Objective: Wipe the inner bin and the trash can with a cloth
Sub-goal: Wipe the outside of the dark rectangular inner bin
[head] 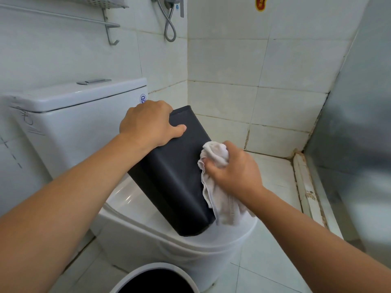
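Note:
The black inner bin point(175, 176) leans tilted on the closed toilet lid, one end resting on the lid and the other raised toward the wall. My left hand point(148, 123) grips that raised end. My right hand point(234, 170) is closed on a crumpled white cloth point(220, 199) and presses it against the bin's right side; the cloth's loose end hangs down to the lid. The white trash can point(156, 278), its opening dark, stands on the floor at the bottom edge of the view, partly cut off.
The white toilet point(148, 235) with its tank point(69, 115) fills the middle left. Tiled walls close in behind and to the right, with a raised floor curb point(306, 187) and a grey panel point(359, 123) at right. A metal towel rack point(84, 15) and shower hose point(170, 28) hang above.

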`<action>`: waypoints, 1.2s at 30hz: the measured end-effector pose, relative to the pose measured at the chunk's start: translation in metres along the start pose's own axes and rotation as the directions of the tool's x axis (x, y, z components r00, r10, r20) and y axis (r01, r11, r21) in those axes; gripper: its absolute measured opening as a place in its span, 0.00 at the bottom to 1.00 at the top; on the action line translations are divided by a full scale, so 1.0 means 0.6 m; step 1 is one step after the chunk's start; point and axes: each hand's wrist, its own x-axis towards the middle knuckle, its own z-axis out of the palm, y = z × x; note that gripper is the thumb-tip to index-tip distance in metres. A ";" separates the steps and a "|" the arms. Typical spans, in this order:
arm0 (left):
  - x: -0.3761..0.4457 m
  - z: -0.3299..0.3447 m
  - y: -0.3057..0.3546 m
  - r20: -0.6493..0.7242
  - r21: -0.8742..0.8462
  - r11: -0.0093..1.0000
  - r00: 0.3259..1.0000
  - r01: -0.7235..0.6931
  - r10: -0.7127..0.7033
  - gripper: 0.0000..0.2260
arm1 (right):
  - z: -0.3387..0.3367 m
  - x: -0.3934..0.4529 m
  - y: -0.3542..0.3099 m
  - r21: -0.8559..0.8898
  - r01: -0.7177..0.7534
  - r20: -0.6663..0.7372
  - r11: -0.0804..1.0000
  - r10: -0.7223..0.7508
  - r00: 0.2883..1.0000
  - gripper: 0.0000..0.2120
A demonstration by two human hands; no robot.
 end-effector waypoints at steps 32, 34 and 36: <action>0.003 0.000 -0.003 0.005 -0.005 0.999 0.999 -0.032 0.032 0.20 | -0.001 0.001 0.031 0.065 -0.116 0.016 0.991 0.115 0.993 0.17; 0.004 0.002 -0.002 0.003 -0.005 1.000 1.000 -0.031 0.031 0.20 | 0.003 0.002 0.033 0.046 -0.134 -0.024 0.990 0.135 0.991 0.18; 0.006 0.003 0.002 0.001 -0.007 0.999 0.999 -0.035 0.035 0.20 | -0.002 -0.012 0.032 0.008 -0.101 -0.016 0.995 0.101 0.995 0.18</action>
